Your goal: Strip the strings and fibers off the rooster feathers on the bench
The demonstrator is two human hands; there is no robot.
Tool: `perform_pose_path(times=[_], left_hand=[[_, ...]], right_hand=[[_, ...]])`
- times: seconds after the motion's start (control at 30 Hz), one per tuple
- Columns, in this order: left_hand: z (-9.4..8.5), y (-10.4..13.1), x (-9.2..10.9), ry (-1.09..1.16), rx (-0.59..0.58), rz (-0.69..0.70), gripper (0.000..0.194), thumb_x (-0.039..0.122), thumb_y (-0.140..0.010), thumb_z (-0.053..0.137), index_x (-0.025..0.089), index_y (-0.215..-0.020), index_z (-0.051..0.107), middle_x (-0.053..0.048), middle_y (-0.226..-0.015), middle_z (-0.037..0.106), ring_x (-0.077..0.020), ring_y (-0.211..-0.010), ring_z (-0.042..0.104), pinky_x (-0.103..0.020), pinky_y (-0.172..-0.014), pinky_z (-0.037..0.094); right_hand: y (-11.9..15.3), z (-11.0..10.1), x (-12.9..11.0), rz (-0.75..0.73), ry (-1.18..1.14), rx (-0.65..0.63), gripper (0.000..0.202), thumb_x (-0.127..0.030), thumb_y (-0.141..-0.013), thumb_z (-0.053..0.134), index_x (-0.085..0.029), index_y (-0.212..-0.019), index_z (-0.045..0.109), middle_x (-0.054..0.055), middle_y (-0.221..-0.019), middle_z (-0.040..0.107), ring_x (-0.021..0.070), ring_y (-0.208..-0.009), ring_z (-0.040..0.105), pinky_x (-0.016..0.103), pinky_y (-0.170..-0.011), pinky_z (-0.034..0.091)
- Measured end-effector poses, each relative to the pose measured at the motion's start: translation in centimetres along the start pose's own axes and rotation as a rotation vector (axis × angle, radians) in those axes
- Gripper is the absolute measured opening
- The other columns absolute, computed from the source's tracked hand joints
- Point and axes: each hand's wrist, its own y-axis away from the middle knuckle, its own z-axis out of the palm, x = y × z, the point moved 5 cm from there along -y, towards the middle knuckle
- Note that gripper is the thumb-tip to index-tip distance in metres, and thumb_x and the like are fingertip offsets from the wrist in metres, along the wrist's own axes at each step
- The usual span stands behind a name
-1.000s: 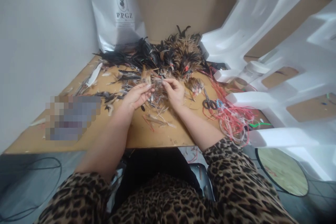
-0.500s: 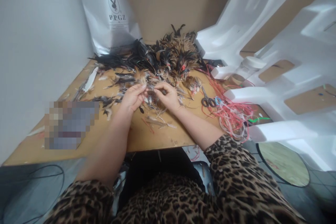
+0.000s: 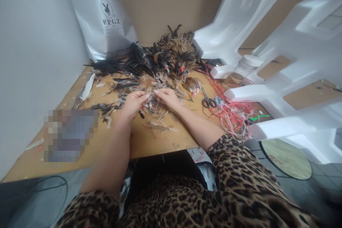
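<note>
Both my hands are over a pile of loose feathers on the table, with their fingertips close together. My left hand [image 3: 134,103] is closed in a pinch on small tan feathers [image 3: 148,84], partly covered by the fingers. Thumb and forefinger of my right hand [image 3: 169,98] pinch at the same feathers from the other side; exactly which strands each hand grips is blurred. Dark feathers [image 3: 121,84] lie beyond my left hand, and pale quills [image 3: 161,127] are scattered nearer me. To the right of my right hand rests a small feather bundle [image 3: 194,85].
Long black feathers [image 3: 109,67] and a bushy brown feather bunch [image 3: 179,50] lie at the back. Scissors [image 3: 208,102] and tangled pink string [image 3: 236,117] are at right, beside white foam pieces [image 3: 240,94]. A silvery bag [image 3: 107,35] stands behind. A pixelated patch covers something at left.
My fingertips stay near each other over the pile, with the hands slightly lower and turned a little. The whole view has shifted a bit as the head moved.
</note>
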Motion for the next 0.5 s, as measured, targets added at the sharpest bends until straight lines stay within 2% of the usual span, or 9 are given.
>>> perform_pose_path(times=[0.13,0.3,0.5], left_hand=[[-0.2,-0.2,-0.1,-0.004,0.025,0.053,0.021,0.027,-0.057,0.078,0.013,-0.067,0.066,-0.001,-0.057,0.062,-0.0081,-0.049,0.055,-0.020,-0.052,0.044],[0.0,-0.1,0.0,-0.033,0.021,0.076,0.020,0.029,-0.059,0.077,0.014,-0.068,0.066,0.000,-0.056,0.062,-0.0080,-0.048,0.055,-0.019,-0.051,0.044],[0.4,0.0,0.3,-0.030,0.045,0.048,0.022,0.029,-0.057,0.078,0.014,-0.067,0.066,0.000,-0.058,0.063,-0.0079,-0.047,0.055,-0.019,-0.048,0.044]], right_hand=[[0.3,0.5,-0.1,0.073,0.003,-0.098,0.042,-0.051,-0.065,0.069,-0.012,-0.057,0.055,-0.008,-0.038,0.039,0.0012,-0.036,0.025,0.019,-0.039,0.014],[0.2,0.8,0.7,0.179,-0.121,-0.181,0.039,-0.047,-0.063,0.072,-0.012,-0.060,0.056,-0.009,-0.035,0.038,0.0010,-0.032,0.021,0.020,-0.036,0.009],[-0.2,0.6,1.2,0.213,-0.247,-0.140,0.036,-0.040,-0.056,0.078,-0.013,-0.068,0.055,-0.007,-0.047,0.050,-0.0001,-0.033,0.026,0.017,-0.035,0.011]])
